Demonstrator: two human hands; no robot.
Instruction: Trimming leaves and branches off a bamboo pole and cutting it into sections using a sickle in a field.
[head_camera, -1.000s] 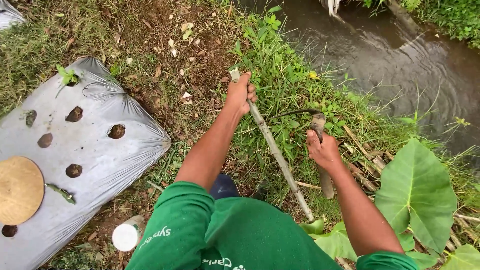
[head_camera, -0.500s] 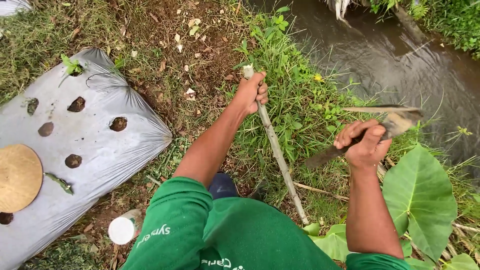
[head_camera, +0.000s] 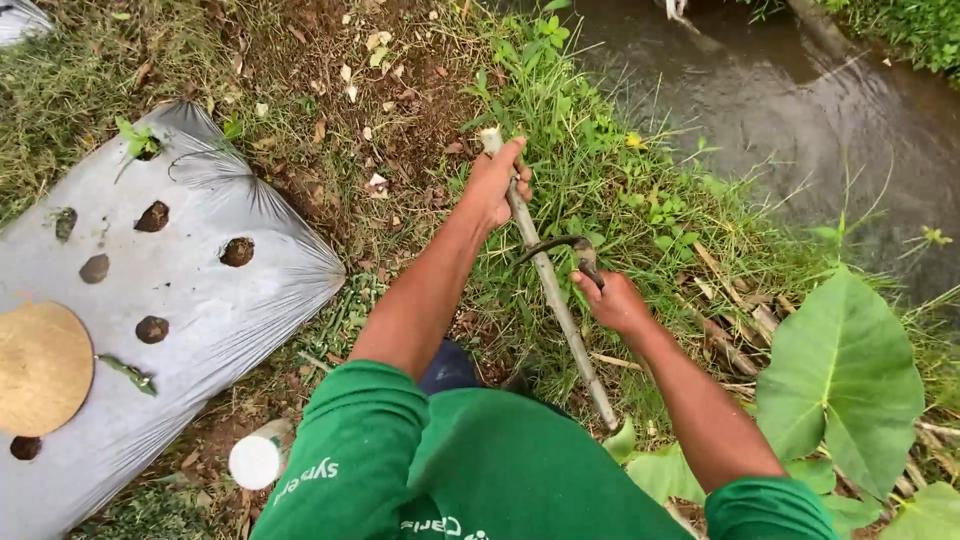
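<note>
The left hand (head_camera: 495, 180) is closed around the upper end of a pale stick (head_camera: 552, 290) slanting over the grassy stream bank, while the right hand (head_camera: 610, 300) grips a sickle (head_camera: 560, 248) whose curved blade rests against the uncut stick, so the cutting looks barely begun

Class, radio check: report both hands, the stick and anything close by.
Left hand grips stick near top. Right hand holds curved sickle, blade on stick. Grass around, stream beyond.
</note>
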